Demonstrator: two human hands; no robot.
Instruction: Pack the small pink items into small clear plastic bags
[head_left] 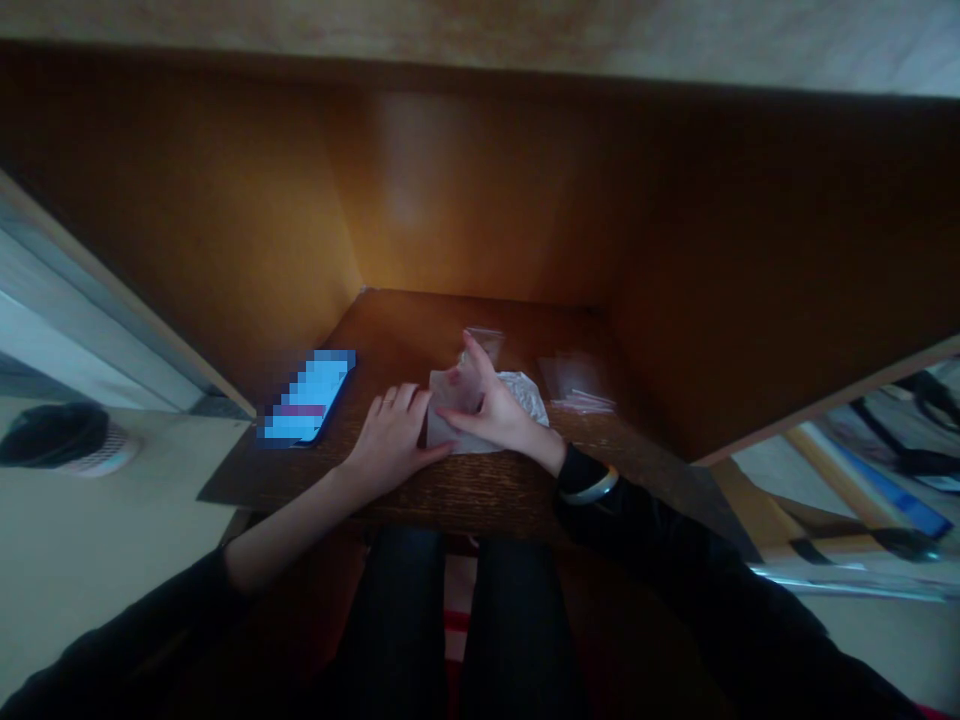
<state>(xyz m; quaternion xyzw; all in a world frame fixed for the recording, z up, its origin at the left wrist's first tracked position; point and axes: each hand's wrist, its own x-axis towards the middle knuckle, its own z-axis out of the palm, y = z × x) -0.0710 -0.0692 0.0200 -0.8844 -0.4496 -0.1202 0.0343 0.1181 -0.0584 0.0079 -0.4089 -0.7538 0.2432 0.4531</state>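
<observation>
A pale sheet, perhaps thin paper, lies on the dark wooden desktop in front of me. My left hand rests at its left edge, fingers loosely extended and thumb along the near side. Over the sheet is my right hand, thumb pointing left and index finger stretched away from me. That index fingertip is beside a small clear plastic bag; whether it touches the bag I cannot tell. Crumpled whitish, see-through plastic shows just right of the right hand. What lies under the right palm is hidden.
A lit phone lies at the desktop's left. Several flat clear plastic bags lie to the right. Wooden side panels and a back panel enclose the desktop. A lined waste basket stands on the floor at left.
</observation>
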